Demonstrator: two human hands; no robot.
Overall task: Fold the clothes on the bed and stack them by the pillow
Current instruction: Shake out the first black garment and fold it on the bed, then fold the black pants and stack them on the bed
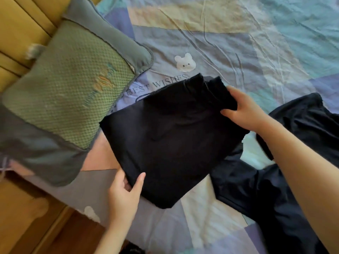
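Left hand (124,191) pinches the near corner of the folded black garment (170,138), thumb on top, fingers under. Right hand (244,109) grips its far edge, fingers curled round the bunched cloth. Garment sits just beside the pillow (71,85), on the bedspread (256,52). Second black garment (302,143) lies unfolded, farther from the pillow. Risk: bunched far edge slips on release, fold springs open.
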